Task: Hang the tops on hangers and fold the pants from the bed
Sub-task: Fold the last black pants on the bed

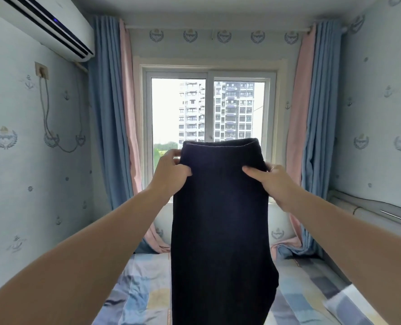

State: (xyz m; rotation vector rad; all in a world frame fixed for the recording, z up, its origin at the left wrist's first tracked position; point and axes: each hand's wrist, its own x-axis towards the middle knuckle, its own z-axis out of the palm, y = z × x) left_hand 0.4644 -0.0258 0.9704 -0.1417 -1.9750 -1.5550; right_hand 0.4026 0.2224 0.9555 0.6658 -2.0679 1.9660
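1. The pants [220,219], a dark navy garment, were held up in front of the window [210,109], at the centre of the view.
2. The waistband sat at the top, above both hands; the rest of the fabric hung straight down and ran out of the bottom of the frame, in front of the bed [143,294].
3. The left hand [171,171] gripped the left edge of the pants just below the waistband. The thumb lay on the near face of the fabric; the fingers were curled round the edge to the far side.
4. The right hand [271,181] gripped the right edge at about the same height. The thumb pressed the near face; the fingers wrapped behind the fabric.
5. Both forearms were extended forward and upward from the lower corners of the frame.
6. The bed carried a checked cover in blue, yellow and white.
7. Blue and pink curtains [115,109] hung at either side of the window.
8. An air conditioner [42,22] was mounted high on the left wall.
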